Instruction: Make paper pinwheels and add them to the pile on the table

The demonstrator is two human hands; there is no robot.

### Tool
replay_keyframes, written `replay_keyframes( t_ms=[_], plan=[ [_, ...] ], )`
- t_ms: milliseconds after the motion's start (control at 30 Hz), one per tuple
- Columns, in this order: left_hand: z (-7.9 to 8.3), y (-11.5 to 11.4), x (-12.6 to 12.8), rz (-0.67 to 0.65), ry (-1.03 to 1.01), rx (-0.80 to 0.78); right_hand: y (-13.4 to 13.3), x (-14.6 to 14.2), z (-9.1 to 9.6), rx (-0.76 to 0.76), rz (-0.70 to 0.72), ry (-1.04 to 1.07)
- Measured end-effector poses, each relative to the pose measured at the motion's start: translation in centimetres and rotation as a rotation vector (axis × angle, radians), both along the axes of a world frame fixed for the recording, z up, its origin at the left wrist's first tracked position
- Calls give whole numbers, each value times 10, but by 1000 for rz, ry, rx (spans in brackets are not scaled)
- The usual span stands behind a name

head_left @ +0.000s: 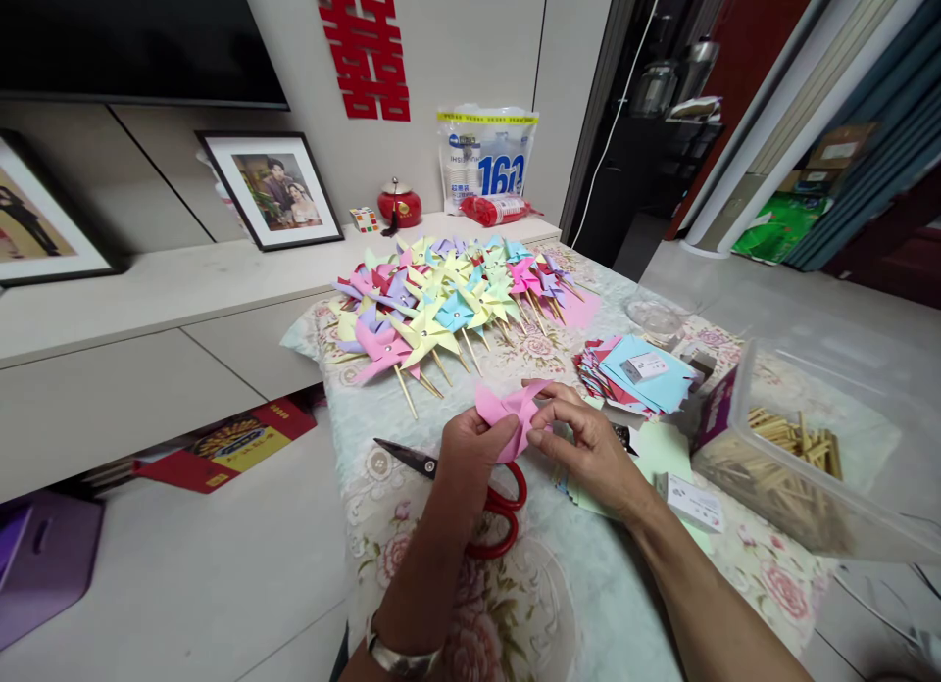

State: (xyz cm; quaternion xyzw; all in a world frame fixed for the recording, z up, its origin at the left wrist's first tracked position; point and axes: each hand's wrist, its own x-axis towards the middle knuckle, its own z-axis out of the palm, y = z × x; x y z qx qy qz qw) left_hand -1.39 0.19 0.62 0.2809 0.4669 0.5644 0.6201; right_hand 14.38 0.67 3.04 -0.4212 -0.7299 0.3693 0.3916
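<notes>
Between my two hands, over the table, is a pink paper pinwheel [507,408] with its blades partly folded in. My left hand [470,452] grips it from the left, thumb laid across the paper. From the right, my right hand [584,442] pinches a blade at its edge with thumb and fingertips. No stick shows on this pinwheel. Beneath my left wrist lies a pair of scissors [501,511] with red handles, its dark blades pointing to the back left. Beyond my hands is a pile of finished pinwheels [456,300] on wooden sticks, in pink, yellow, blue and purple.
Coloured paper sheets [666,368] with a small white box on top lie to the right. Nearer are pale green sheets [662,452] and another small box [689,501]. A clear plastic bin [794,506] of wooden sticks stands at the right edge. Behind is a white cabinet [221,280].
</notes>
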Motion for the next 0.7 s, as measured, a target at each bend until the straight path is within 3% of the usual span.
replay_keyframes(
  t_ms=[333, 700],
  plan=[
    [12, -5, 4, -8, 10, -8, 2, -3, -4, -26, -35, 33],
    [11, -4, 3, -12, 111, 6, 1, -5, -6, 61, -62, -58]
  ],
)
